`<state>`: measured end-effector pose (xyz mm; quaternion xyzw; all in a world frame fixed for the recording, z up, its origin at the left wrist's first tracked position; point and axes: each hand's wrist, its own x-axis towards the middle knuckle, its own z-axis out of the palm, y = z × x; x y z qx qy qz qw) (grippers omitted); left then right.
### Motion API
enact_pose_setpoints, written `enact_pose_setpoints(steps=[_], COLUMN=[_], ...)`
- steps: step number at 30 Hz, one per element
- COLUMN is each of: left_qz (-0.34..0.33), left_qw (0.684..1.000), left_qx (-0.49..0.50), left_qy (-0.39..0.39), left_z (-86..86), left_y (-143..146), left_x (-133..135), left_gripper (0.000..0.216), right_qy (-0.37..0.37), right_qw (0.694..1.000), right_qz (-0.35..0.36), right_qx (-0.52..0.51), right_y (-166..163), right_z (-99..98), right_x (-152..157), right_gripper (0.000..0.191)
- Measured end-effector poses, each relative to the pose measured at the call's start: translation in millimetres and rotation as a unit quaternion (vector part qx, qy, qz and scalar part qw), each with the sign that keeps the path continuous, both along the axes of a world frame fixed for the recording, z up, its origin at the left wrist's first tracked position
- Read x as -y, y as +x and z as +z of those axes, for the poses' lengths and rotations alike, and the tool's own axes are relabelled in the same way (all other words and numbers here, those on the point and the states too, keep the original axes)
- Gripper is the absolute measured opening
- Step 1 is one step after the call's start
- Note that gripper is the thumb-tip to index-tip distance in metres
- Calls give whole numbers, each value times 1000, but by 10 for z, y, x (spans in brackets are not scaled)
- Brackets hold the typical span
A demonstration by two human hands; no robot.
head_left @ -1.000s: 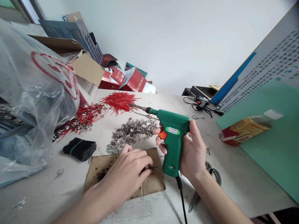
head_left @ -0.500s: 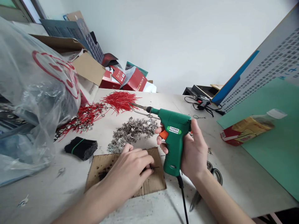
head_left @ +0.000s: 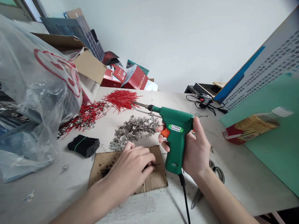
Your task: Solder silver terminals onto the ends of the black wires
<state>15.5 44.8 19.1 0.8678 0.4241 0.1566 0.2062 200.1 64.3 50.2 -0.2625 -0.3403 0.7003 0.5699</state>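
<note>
Right hand (head_left: 197, 152): grip closed around green soldering gun (head_left: 177, 140). Left hand (head_left: 136, 163): grip pinched on thin black wire (head_left: 158, 164), over cardboard (head_left: 155, 180). 1 banded black bundle (head_left: 87, 147) nearby.

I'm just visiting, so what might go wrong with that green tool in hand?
Burns: the right hand holds a soldering gun near the bare left hand. If its metal tip is hot, which I can't tell, lowering it might burn skin.

Scorching: the cardboard under the left hand has dark spots and might char if the tip touches it.

Snagging: the cord hangs below the grip and could catch, jerking the gun.
</note>
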Motion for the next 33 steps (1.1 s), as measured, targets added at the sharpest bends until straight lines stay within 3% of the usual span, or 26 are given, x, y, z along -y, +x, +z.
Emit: enact_pose_setpoints(steps=[10,15,22,29,33], left_qz=[5,14,76,76,49], left_qw=[1000,998,995,995,995], left_qx=[15,50,67,56,81], left_qy=[-7,-42,-25,-26,-12], left_z=[38,184,400,296,159], left_y=[-6,-74,-278,-384,-441], left_x=[0,5,-27,-26,7], left_gripper=[8,9,10,9,12], right_qy=[-5,-6,1,3,33], right_qw=[1000,1000,1000,998,991], right_qz=[3,-11,-18,-29,-77], right_qx=[19,17,22,50,107], right_y=[16,2,-5,-44,-75], right_z=[17,18,10,-33,78], right_x=[-2,-1,-28,11,64], right_gripper=[66,66,66,65,67])
